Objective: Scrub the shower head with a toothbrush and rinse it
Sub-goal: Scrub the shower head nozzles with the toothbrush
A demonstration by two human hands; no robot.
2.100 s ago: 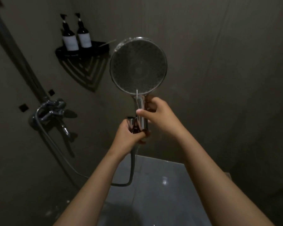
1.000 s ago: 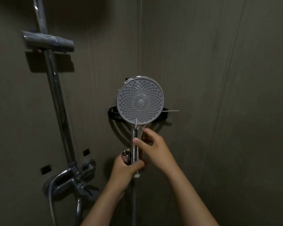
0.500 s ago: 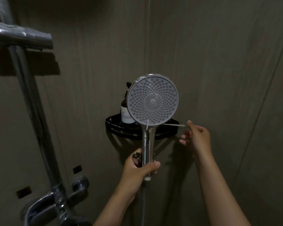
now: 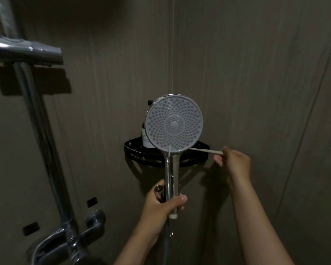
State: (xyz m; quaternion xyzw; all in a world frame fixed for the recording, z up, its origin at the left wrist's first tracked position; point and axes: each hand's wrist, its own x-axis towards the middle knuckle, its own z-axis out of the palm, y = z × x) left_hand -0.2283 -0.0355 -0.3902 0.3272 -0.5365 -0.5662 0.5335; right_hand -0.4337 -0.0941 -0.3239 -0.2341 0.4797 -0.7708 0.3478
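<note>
Gripping handle with left hand, shower head upright just in front of corner shelf | reached toothbrush jutting right off that shelf | moved right hand off handle, now pinching toothbrush end | scrubbing not started; lifting toothbrush likely next

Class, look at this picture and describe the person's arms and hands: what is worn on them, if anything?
The left forearm and right forearm are bare to the picture's lower edge; no sleeve shows. The left hand and right hand wear no gloves, and no ring, watch or bracelet shows. The left thumbnail looks short and unpainted.
</note>
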